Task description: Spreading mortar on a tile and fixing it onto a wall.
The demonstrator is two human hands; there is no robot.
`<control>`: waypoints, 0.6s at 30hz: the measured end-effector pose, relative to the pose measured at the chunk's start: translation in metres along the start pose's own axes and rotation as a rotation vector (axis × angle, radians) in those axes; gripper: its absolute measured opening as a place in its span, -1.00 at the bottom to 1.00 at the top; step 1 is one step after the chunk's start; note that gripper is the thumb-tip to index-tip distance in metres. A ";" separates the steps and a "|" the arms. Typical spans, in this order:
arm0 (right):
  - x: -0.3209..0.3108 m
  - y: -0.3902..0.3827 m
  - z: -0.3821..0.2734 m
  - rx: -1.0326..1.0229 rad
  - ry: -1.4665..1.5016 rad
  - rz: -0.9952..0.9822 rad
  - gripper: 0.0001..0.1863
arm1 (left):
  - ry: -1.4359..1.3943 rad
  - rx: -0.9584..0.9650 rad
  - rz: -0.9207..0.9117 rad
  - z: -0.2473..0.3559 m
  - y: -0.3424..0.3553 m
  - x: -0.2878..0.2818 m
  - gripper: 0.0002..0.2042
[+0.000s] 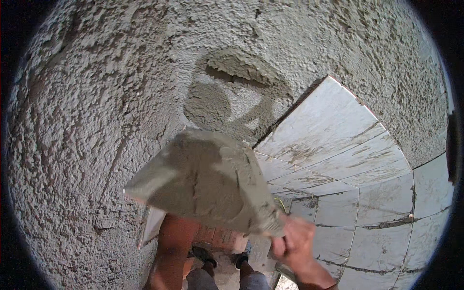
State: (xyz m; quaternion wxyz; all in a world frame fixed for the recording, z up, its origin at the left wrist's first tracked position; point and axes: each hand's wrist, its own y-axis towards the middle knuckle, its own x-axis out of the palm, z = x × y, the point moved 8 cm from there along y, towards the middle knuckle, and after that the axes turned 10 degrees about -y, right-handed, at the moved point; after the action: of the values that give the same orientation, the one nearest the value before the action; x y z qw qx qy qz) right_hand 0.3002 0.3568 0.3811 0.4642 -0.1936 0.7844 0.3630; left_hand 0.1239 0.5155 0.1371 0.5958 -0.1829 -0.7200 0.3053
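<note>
Mortar-coated tile [205,176] held up at a rough wall corner

The tile is held in mid-view, below the patch of wet mortar [210,104] spread on the wall, with its grey-smeared face turned up toward the camera. Whether its far edge is touched to the wall cannot be told. Its near right corner is gripped by the right hand [296,239], whose fingers are curled in around the edge. The left forearm [175,253] is passed beneath the tile, and the left hand is hidden by it, so how far that hand is opened, or what is held in it, cannot be told. A thick ridge of mortar [244,67] is stuck to the wall above the patch. To the right, white wall tiles [328,128] are set in rows, their faces streaked with mortar. On the left, the rough wall [82,125] is covered in coarse grey render, and a pale strip [152,224] is partly seen beside the forearm. Below, a reddish surface [220,238] and two shoes [205,254] are glimpsed past the tile's near edge
</note>
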 end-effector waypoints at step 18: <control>-0.044 0.180 0.118 0.362 0.455 0.046 -0.67 | 0.347 0.244 -0.190 0.025 0.002 0.021 0.08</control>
State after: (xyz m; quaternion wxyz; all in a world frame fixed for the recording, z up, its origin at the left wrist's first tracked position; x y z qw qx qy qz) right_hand 0.2760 0.5628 0.4536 0.2949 -0.1664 0.9245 0.1749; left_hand 0.0953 0.5246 0.1485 0.7543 -0.0908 -0.5786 0.2967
